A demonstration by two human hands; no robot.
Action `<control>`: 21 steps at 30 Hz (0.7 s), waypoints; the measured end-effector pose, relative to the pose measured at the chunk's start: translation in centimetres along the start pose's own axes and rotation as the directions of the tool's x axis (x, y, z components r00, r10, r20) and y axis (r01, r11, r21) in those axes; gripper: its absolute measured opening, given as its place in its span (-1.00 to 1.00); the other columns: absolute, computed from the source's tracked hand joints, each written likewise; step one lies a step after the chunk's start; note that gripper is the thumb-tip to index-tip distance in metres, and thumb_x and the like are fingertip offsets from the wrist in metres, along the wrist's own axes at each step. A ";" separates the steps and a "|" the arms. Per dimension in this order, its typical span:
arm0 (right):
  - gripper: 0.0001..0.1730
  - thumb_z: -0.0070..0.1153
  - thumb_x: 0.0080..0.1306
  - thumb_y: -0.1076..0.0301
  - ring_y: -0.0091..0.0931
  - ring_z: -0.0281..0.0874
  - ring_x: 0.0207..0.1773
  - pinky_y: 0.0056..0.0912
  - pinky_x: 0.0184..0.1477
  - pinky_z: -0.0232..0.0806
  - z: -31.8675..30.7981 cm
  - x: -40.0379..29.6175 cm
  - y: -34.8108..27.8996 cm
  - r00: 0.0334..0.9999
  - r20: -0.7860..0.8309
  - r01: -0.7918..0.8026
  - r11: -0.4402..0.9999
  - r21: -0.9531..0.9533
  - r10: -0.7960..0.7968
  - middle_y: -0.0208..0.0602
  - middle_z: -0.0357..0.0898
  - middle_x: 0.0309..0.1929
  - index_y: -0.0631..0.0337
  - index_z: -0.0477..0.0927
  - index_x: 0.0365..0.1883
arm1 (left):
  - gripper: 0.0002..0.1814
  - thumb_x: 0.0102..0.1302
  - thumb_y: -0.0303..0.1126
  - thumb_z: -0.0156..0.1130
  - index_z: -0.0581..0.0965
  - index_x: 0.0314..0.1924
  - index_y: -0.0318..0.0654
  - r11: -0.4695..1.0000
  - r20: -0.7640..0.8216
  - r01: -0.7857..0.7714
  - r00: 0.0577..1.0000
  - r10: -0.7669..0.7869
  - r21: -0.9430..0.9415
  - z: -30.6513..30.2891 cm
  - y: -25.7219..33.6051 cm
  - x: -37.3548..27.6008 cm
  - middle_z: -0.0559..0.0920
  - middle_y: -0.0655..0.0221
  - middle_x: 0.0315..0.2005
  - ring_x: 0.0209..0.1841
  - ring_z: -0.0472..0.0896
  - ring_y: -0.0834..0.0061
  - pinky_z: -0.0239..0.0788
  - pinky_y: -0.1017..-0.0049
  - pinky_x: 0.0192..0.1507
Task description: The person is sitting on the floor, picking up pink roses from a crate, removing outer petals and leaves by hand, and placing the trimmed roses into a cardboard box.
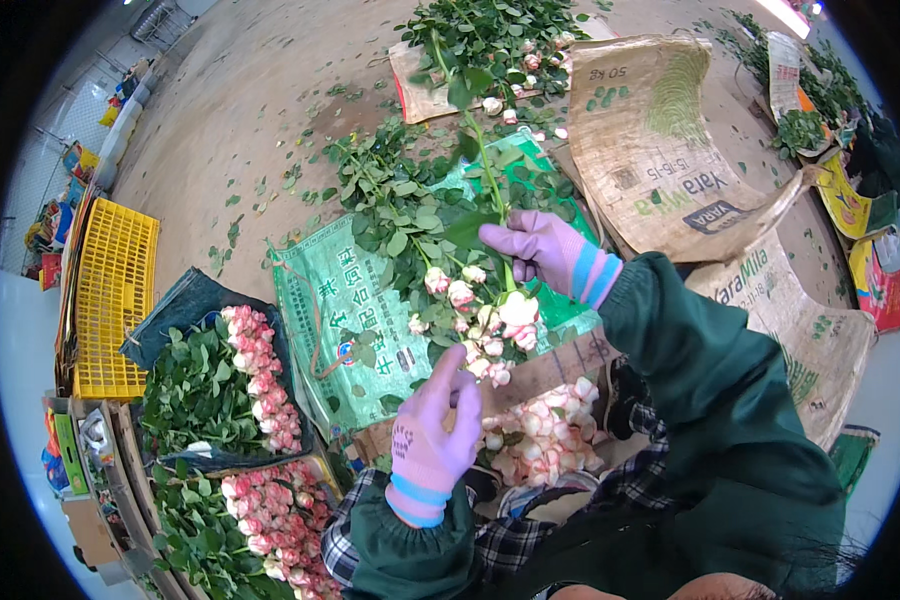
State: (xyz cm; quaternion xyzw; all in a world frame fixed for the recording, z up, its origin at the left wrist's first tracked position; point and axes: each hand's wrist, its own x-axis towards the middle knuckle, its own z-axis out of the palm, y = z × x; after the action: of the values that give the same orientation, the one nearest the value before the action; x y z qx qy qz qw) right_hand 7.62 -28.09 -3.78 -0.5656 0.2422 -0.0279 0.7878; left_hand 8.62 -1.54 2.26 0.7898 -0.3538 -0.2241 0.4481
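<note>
Both my hands wear purple knit gloves with blue-striped cuffs. My right hand (529, 247) grips the green stem of a long rose (519, 309), whose white and pink bloom hangs just below the fingers while its leafy stem runs up and away. My left hand (446, 420) holds nothing; its thumb and fingers are apart, just below a cluster of rose blooms. Beyond it, cut roses (461, 292) lie with their leafy stems across a green woven sack (360, 330). Below the wooden board (547, 367), a container holds many loose pink and white petals (547, 435).
Bundled roses stand in a dark-lined crate (217, 390) at left, with another bundle (277, 517) nearer. A yellow plastic crate (112, 300) stands beyond. Brown woven sacks (645, 142) cover the right side. More stems (495, 37) lie on the leaf-strewn floor (270, 97) ahead.
</note>
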 end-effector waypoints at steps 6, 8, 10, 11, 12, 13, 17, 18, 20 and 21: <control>-0.54 0.18 0.38 0.03 -0.74 0.37 -0.55 -0.71 -0.50 0.22 3.8 -10.8 -4.5 0.987 0.148 0.035 0.974 0.222 -0.070 -0.50 0.50 -0.43 0.27 0.49 -0.02 | -0.54 0.30 -0.43 0.13 0.42 0.20 -0.39 0.994 -0.050 -0.106 0.993 0.106 -0.001 2.2 1.2 -2.5 0.66 0.09 -0.36 -0.31 0.69 0.18 0.49 0.32 -0.19; -0.60 0.14 0.41 0.05 -0.75 0.39 -0.49 -0.72 -0.48 0.21 3.9 -13.1 -4.1 0.973 0.210 0.023 0.952 0.306 -0.091 -0.52 0.52 -0.40 0.17 0.50 0.02 | -0.50 0.25 -0.44 0.16 0.42 0.21 -0.38 0.993 -0.049 -0.114 0.992 0.115 0.030 2.8 1.3 -3.5 0.67 0.07 -0.30 -0.28 0.69 0.15 0.49 0.31 -0.19; -0.64 0.12 0.42 0.05 -0.75 0.40 -0.48 -0.71 -0.47 0.22 4.7 -13.9 -2.9 0.982 0.167 0.008 0.900 0.436 -0.090 -0.53 0.54 -0.37 0.11 0.51 0.01 | -0.46 0.22 -0.44 0.18 0.41 0.22 -0.37 0.980 -0.037 -0.195 0.980 0.193 -0.044 3.3 1.1 -3.8 0.67 0.06 -0.28 -0.27 0.68 0.13 0.49 0.30 -0.19; -0.66 0.11 0.43 0.06 -0.75 0.40 -0.47 -0.71 -0.46 0.23 5.0 -14.1 -2.3 0.987 0.146 -0.009 0.873 0.487 -0.071 -0.54 0.55 -0.36 0.08 0.52 0.01 | -0.44 0.20 -0.44 0.20 0.41 0.23 -0.37 0.969 -0.025 -0.231 0.973 0.229 -0.084 3.5 1.0 -4.0 0.67 0.05 -0.27 -0.27 0.68 0.12 0.49 0.29 -0.18; -0.70 0.09 0.44 0.06 -0.73 0.44 -0.43 -0.68 -0.42 0.26 4.9 -14.2 -1.8 0.985 0.167 -0.063 0.853 0.518 -0.028 -0.56 0.56 -0.35 0.04 0.54 -0.02 | -0.37 0.15 -0.42 0.22 0.39 0.27 -0.37 0.972 -0.012 -0.233 0.973 0.232 -0.025 3.5 0.9 -4.2 0.68 0.06 -0.25 -0.24 0.67 0.09 0.49 0.28 -0.18; -0.70 0.08 0.44 0.06 -0.73 0.46 -0.42 -0.68 -0.41 0.27 4.9 -14.0 -1.4 0.977 0.197 -0.040 0.839 0.542 -0.081 -0.56 0.57 -0.34 0.05 0.54 -0.03 | -0.36 0.14 -0.42 0.22 0.38 0.28 -0.37 0.956 -0.040 -0.289 0.956 0.291 0.047 3.6 0.8 -4.2 0.68 0.06 -0.26 -0.24 0.67 0.10 0.49 0.29 -0.18; -0.67 0.05 0.46 0.06 -0.71 0.52 -0.35 -0.67 -0.36 0.33 4.7 -12.9 -0.3 0.952 0.280 -0.072 0.800 0.596 -0.123 -0.56 0.61 -0.28 0.08 0.55 0.00 | -0.28 0.10 -0.42 0.24 0.34 0.31 -0.40 0.961 -0.140 -0.269 0.951 0.275 0.057 3.7 0.8 -4.1 0.66 0.07 -0.19 -0.16 0.66 0.12 0.49 0.32 -0.11; -0.66 0.05 0.46 0.06 -0.71 0.52 -0.35 -0.67 -0.35 0.34 4.5 -12.7 -0.2 0.954 0.274 -0.068 0.806 0.588 -0.120 -0.56 0.62 -0.27 0.09 0.56 0.01 | -0.28 0.09 -0.42 0.26 0.35 0.30 -0.42 0.973 -0.137 -0.229 0.965 0.224 -0.026 3.7 0.9 -3.9 0.65 0.06 -0.11 -0.08 0.66 0.15 0.48 0.33 -0.03; -0.60 0.03 0.47 0.07 -0.73 0.52 -0.32 -0.69 -0.33 0.35 4.3 -12.1 -0.1 0.937 0.337 -0.126 0.811 0.571 -0.092 -0.55 0.61 -0.25 0.11 0.52 0.13 | -0.20 0.05 -0.43 0.27 0.29 0.35 -0.42 0.969 -0.133 -0.246 0.962 0.239 -0.039 3.8 1.0 -3.5 0.64 0.07 -0.03 -0.02 0.65 0.17 0.47 0.34 0.03; -0.58 0.03 0.47 0.08 -0.74 0.52 -0.31 -0.69 -0.32 0.36 4.3 -11.8 0.0 0.928 0.357 -0.124 0.817 0.564 -0.105 -0.54 0.61 -0.22 0.12 0.49 0.17 | -0.21 0.06 -0.43 0.27 0.29 0.35 -0.41 0.968 -0.128 -0.249 0.961 0.245 -0.013 3.9 1.0 -3.3 0.63 0.08 -0.03 -0.02 0.65 0.16 0.47 0.34 0.02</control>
State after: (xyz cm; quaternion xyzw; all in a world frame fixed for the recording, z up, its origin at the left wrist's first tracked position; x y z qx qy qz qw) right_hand -1.00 -20.60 1.39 -0.2938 0.0717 0.0118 0.9531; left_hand 3.51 -1.46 1.33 0.7455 -0.4175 -0.1213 0.5052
